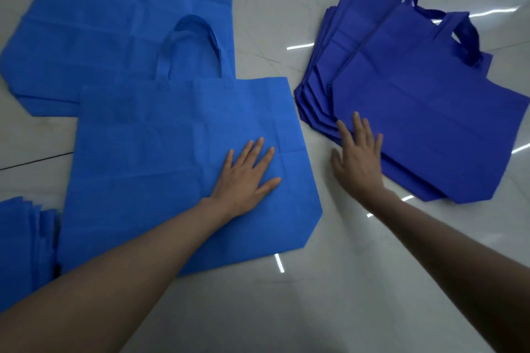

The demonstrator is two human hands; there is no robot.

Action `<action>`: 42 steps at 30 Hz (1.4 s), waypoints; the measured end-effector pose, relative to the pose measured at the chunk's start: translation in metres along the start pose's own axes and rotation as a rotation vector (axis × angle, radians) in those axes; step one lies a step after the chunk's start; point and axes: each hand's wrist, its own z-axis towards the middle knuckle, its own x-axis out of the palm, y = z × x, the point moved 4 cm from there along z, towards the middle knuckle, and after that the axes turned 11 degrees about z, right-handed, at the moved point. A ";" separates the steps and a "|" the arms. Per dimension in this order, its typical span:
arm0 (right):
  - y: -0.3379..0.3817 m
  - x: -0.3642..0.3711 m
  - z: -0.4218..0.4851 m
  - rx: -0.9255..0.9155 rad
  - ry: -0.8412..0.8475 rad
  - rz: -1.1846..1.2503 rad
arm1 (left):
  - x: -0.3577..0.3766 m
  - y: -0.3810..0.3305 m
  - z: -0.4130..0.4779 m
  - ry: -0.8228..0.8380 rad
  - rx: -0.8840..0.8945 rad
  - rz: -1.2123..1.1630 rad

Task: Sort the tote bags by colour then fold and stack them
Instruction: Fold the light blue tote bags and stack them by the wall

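Our left hand [246, 175] lies flat on the light bag [172, 157], fingers straight and spread, pressing and gripping nothing. Our right hand [358, 157] is flat too, fingers straight. Its fingertips rest on the near left corner of the dark stack [424, 112], while the heel of the hand sits off the cloth on the floor [286, 309].

The coming move, as we judge it, is a fold of the light bag, and it turns on where that bag lies from our left fingers. They press near its right edge, so nearly all the cloth spreads to the left of them, with some beyond the fingertips. Its handles [189, 46] point away past the fingertips and its bottom edge lies back by the forearm, so the bag runs top to bottom roughly along our arm. The left hand is already on it. The right is just beside its right edge and nearer to the dark stack.

The sorting looks well on. Beyond the light bag's handles lies a light pile [100, 37], flat and unfolded. Far to the left of our left wrist sits a folded pile [23, 243] at the frame's edge. The dark stack is fanned, its handles pointing away to the right of our right fingers.

We see no containers other than the totes themselves. All lie flat, with nothing showing inside.
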 end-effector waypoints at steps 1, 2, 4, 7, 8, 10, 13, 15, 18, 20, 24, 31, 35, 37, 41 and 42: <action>0.018 0.000 -0.013 -0.119 -0.012 0.087 | -0.002 -0.004 -0.003 -0.006 0.035 -0.052; 0.036 0.002 -0.029 -0.258 0.016 0.159 | -0.005 -0.006 -0.009 -0.025 0.077 -0.089; 0.064 0.015 -0.068 -0.525 0.201 0.177 | -0.007 -0.003 -0.028 -0.067 0.143 -0.089; 0.083 0.044 -0.119 -0.752 0.455 -0.011 | 0.000 0.021 -0.070 -0.096 0.242 0.041; 0.086 0.050 -0.129 -0.770 0.483 -0.079 | 0.004 0.033 -0.084 -0.080 0.262 0.081; 0.093 0.054 -0.138 -0.743 0.429 -0.124 | 0.010 0.058 -0.110 -0.038 0.242 0.097; 0.104 0.052 -0.142 -0.767 0.307 -0.129 | 0.006 0.083 -0.141 -0.001 0.165 -0.017; 0.114 0.047 -0.138 -0.728 0.263 -0.110 | 0.003 0.095 -0.158 0.089 0.117 -0.118; 0.127 0.032 -0.125 -0.557 0.264 -0.016 | -0.006 0.111 -0.175 0.113 0.068 -0.187; 0.131 0.021 -0.119 -0.499 0.270 0.019 | -0.015 0.120 -0.181 0.065 0.047 -0.219; 0.133 -0.002 -0.108 -0.509 0.293 0.068 | -0.035 0.143 -0.191 -0.007 -0.003 -0.307; 0.126 -0.044 -0.076 -0.391 0.294 0.123 | -0.058 0.192 -0.214 -0.157 -0.111 -0.442; 0.130 -0.048 -0.064 -0.295 0.289 0.145 | -0.060 0.185 -0.209 -0.186 -0.117 -0.496; 0.126 -0.046 -0.058 -0.241 0.254 0.191 | -0.065 0.180 -0.205 -0.239 -0.152 -0.572; 0.130 -0.040 -0.051 -0.229 0.247 0.238 | -0.069 0.165 -0.197 -0.313 -0.157 -0.543; 0.134 -0.037 -0.051 -0.244 0.276 0.229 | -0.068 0.163 -0.192 -0.340 -0.179 -0.556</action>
